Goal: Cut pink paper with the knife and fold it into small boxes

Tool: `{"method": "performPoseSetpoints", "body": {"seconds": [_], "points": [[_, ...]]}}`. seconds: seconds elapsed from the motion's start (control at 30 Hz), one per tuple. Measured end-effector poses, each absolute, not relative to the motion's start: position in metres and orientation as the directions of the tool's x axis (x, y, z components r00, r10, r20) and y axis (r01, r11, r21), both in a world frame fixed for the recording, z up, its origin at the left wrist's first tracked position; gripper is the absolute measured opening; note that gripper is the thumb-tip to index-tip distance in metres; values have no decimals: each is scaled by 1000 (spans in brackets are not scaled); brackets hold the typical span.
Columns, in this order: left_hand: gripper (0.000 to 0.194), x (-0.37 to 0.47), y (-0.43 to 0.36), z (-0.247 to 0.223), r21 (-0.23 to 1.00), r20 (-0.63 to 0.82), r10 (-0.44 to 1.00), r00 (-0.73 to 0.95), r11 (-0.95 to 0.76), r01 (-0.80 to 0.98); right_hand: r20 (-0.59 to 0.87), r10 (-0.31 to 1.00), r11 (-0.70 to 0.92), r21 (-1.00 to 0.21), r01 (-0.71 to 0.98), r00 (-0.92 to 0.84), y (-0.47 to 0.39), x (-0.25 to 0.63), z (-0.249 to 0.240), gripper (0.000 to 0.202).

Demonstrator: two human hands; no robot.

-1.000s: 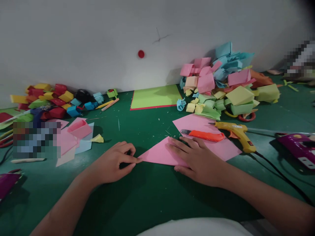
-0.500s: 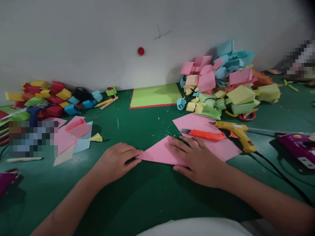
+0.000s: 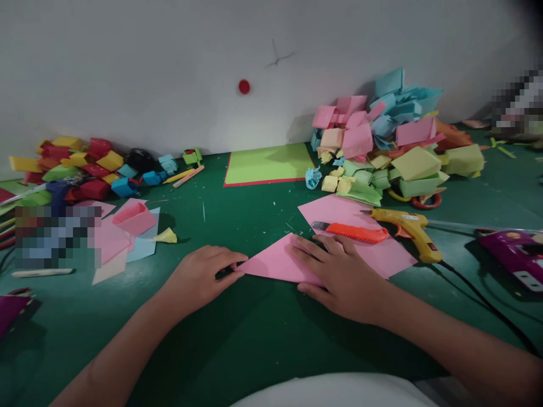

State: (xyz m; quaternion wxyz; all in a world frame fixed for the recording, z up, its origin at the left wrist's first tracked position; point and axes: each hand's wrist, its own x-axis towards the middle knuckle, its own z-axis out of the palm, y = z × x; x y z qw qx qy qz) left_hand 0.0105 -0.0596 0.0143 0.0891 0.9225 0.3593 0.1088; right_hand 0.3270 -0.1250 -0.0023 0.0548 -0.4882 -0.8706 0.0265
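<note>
A pink sheet of paper (image 3: 271,261), folded to a triangle, lies on the green table (image 3: 237,345). My left hand (image 3: 210,271) has its thumb and fingertips closed about the triangle's pointed left corner. My right hand (image 3: 343,277) lies flat over the paper's right part, fingers spread, hiding that end. Just beyond the right fingers, an orange utility knife (image 3: 356,232) with its blade end pointing left rests on more pink paper (image 3: 331,207).
Right of my hand lie a yellow glue gun (image 3: 407,226) with a black cord and a purple device (image 3: 513,254). Folded paper pieces (image 3: 356,141) are heaped behind. More colourful pieces (image 3: 97,164) and paper sheets (image 3: 112,240) are at left. A lime-green sheet (image 3: 271,164) lies by the wall.
The left thumb and index finger have parted slightly at the paper's corner. My right hand and the folded paper stay almost where they were.
</note>
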Motion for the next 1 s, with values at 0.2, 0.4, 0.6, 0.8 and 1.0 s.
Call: {"method": "performPoseSetpoints", "body": {"seconds": [0.2,0.4,0.6,0.8,1.0], "points": [[31,8,-57,11,168,198,567,799,-823,542,57,856,517,-107,849,-514,-125,326,-2,62],[37,5,-55,10,120,193,532,824,-846,519,55,870,492,-123,862,-489,-125,326,0,57],[33,9,-56,14,175,192,532,825,-845,505,59,870,493,-130,860,-490,-124,328,-1,57],[29,4,-53,18,197,188,511,838,-856,478,78,868,497,-125,859,-491,-123,328,-1,55],[22,-7,-48,26,184,127,468,875,-877,443,53,869,494,-132,859,-492,-123,327,-1,57]]}}
